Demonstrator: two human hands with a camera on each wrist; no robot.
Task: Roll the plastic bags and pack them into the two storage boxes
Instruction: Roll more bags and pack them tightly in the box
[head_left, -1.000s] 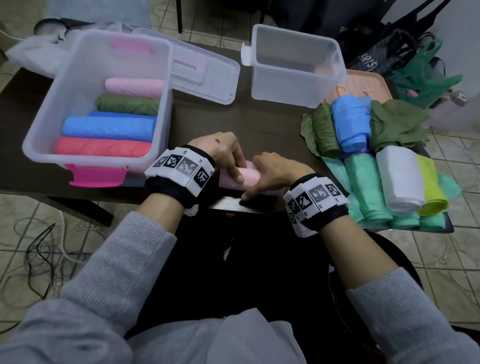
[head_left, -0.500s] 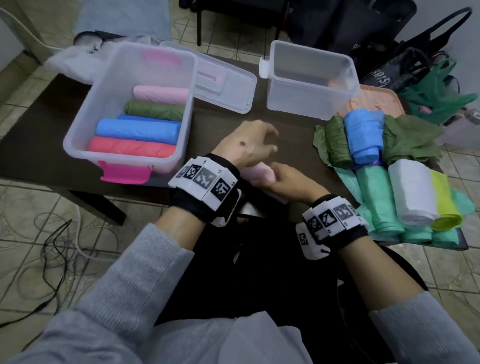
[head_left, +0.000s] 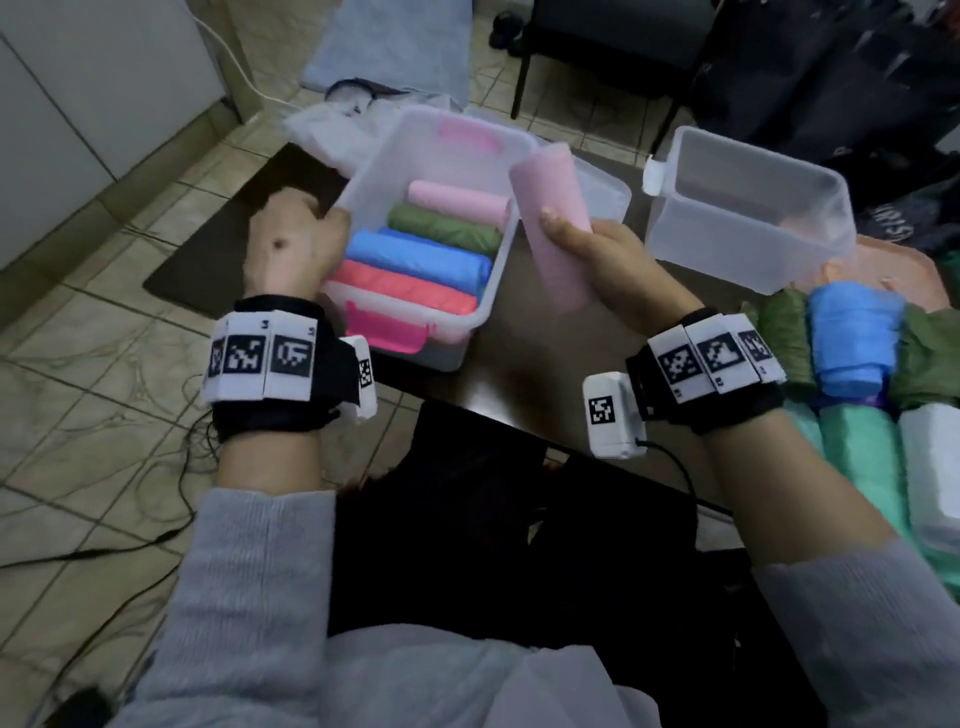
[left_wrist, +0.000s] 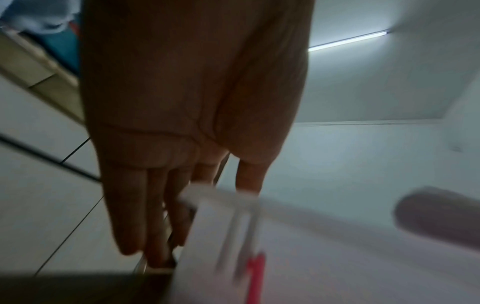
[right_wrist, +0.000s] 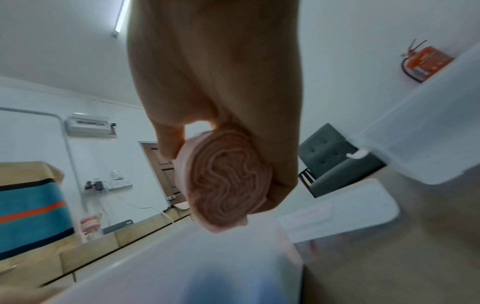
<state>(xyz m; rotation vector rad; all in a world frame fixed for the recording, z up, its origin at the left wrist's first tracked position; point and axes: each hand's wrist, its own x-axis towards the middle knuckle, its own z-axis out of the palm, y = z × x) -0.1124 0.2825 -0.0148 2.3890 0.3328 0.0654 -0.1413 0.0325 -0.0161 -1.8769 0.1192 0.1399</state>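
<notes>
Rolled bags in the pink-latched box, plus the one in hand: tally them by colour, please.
Pink: 2 (boxed pink roll; held pink roll in the right hand)
Green: 1 (green roll)
Blue: 1 (blue roll)
Red: 1 (red roll)
Total: 5

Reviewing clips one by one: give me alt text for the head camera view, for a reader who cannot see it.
The right hand holds a rolled pink bag up beside a clear storage box that the left hand touches at its rim; four rolls lie inside, pink, green, blue and red. A second clear box stands to the right.
</notes>
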